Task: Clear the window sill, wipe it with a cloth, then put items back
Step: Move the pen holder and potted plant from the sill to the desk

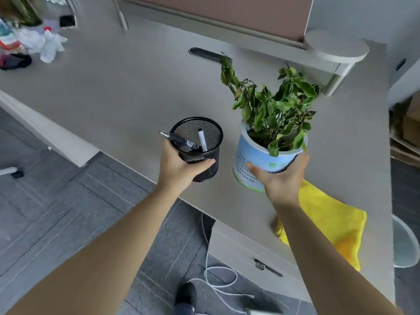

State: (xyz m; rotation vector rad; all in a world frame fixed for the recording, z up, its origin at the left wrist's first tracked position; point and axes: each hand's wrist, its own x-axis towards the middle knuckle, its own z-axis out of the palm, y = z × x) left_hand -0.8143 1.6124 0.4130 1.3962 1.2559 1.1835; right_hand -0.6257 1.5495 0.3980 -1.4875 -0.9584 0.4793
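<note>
— Grey desk (127, 92) all across, and grey floor (56, 212) under it. What are the hands doing?

— The left hand (179, 169) grips a black mesh cup (200, 148). Fingers curl round its side. The right hand (284, 176) holds a plant pot (254, 160), thumb in front, fingers round the back.

— What is in the cup?

— A dark pen (179, 140) that leans out over the rim, and a white pen (202, 139) standing inside.

— And the pot?

— It is white and light blue with green writing. The plant (272, 110) has green leaves, some droopy and brown at the tips. The pot tilts a bit.

— Are cup and pot on the desk?

— They are over the desk near its front edge, side by side but not touching. I cannot tell if they rest on it.

— What is close by?

— A yellow cloth (329, 223) lies on the desk, just under the right arm, hanging over the edge. Below is a drawer (238, 253) with a handle, and a white cord (211, 273) looped on the floor.

— Farther away?

— A dark slot (204, 53) in the desk behind the plant. A brown panel (227, 12) stands at the back. A round white shelf (336, 45) sticks out beside it. A white bin (404, 244) is at the right. Far left, some white rags (47, 45) lie in a heap.
</note>
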